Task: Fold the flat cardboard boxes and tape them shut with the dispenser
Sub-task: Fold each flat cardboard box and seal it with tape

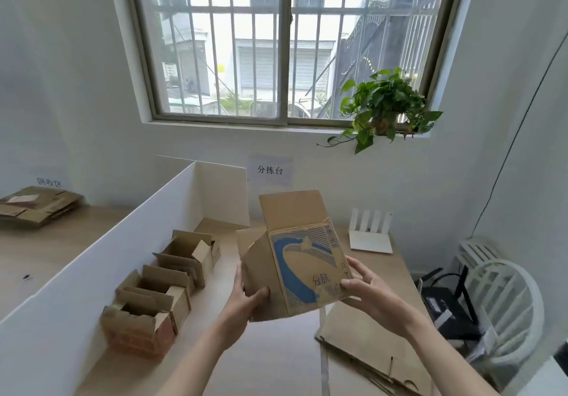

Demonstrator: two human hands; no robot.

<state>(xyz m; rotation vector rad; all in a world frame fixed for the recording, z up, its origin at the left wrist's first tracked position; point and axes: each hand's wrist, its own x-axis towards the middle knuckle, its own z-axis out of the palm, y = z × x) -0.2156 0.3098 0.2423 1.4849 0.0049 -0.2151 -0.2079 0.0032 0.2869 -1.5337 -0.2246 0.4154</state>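
Observation:
I hold an opened-up cardboard box (295,260) with a blue print on one face, lifted above the wooden table (264,358). Its top flap stands upright. My left hand (246,297) grips the box's lower left side, thumb on the front panel. My right hand (365,285) grips the lower right corner. A stack of flat cardboard boxes (368,349) lies on the table at the right, under my right arm. Three folded open boxes (159,291) stand in a row along the white divider on the left. No tape dispenser shows.
A white partition board (123,260) splits the table; flattened cartons (37,205) lie beyond it at far left. A white router (370,236) sits at the back right. A white chair (504,309) stands beside the table's right edge. A potted plant (384,106) is on the windowsill.

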